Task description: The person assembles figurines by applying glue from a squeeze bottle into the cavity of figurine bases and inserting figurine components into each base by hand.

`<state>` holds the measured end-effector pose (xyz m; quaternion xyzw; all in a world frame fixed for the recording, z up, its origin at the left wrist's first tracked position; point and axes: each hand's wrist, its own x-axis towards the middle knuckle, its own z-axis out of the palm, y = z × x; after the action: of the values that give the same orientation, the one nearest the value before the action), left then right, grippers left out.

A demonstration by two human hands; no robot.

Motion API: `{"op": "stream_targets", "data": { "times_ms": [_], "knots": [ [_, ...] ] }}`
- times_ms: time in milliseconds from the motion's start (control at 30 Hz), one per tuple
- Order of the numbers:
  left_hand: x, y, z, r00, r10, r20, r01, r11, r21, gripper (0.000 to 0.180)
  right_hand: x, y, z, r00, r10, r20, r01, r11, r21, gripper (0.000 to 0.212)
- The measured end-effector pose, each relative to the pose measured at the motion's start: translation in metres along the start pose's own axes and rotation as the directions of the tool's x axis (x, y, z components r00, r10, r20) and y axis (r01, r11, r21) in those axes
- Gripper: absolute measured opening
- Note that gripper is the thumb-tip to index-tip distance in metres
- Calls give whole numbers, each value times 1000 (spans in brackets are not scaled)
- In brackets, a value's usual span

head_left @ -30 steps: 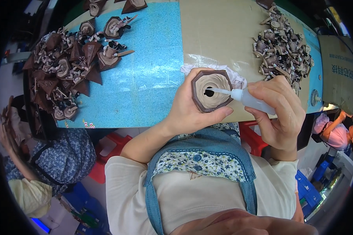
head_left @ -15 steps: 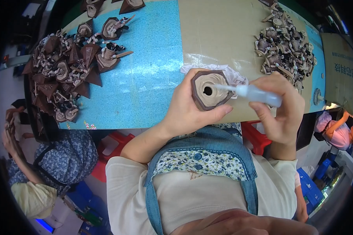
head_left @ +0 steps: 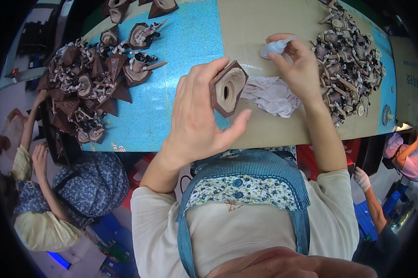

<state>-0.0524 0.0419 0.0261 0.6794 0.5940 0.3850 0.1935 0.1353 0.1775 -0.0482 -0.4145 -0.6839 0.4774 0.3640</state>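
Note:
My left hand holds a brown, faceted hollow base, tilted so its tan ringed inside and dark centre hole face right. The fingers lie along its left side, and the thumb stands off its lower edge. Farther right, over the table, my right hand grips a small translucent squeeze bottle between thumb and fingers. The bottle is tipped, with its thin nozzle pointing up and to the right. Between the two hands a crumpled whitish cloth lies on the table.
A heap of brown faceted pieces with small figures covers the table's left end. On the right lies another pile of small brown figure parts. A metal disc sits near the right edge. Co-workers are at both sides.
My right hand has carried the squeeze bottle up and left, away from the base, and turned it over. My left hand has moved slightly left and tilted the base.

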Motion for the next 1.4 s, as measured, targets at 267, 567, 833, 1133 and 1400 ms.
{"op": "stream_targets", "data": {
  "times_ms": [267, 567, 833, 1133, 1400],
  "knots": [
    [1, -6, 4, 974, 166, -153, -138, 974, 180, 77, -23, -22, -13, 976, -203, -82, 174, 947, -271, 45],
    [13, -4, 42, 858, 153, -491, -274, 944, -185, 72, -35, -30, -101, 916, -386, -113, 162, 611, -775, 23],
    [15, 0, 59, 828, 16, -561, -312, 844, -437, 76, 8, -16, -92, 967, -52, 250, 255, 153, -955, 51],
    [19, -7, 56, 776, 76, -626, -432, 787, -441, 83, 16, -30, -85, 980, 20, 196, 177, 343, -922, 48],
    [16, -10, 52, 797, 77, -599, -486, 670, -560, 83, 18, -38, -88, 971, -92, 218, 234, 530, -815, 35]
  ]
}}
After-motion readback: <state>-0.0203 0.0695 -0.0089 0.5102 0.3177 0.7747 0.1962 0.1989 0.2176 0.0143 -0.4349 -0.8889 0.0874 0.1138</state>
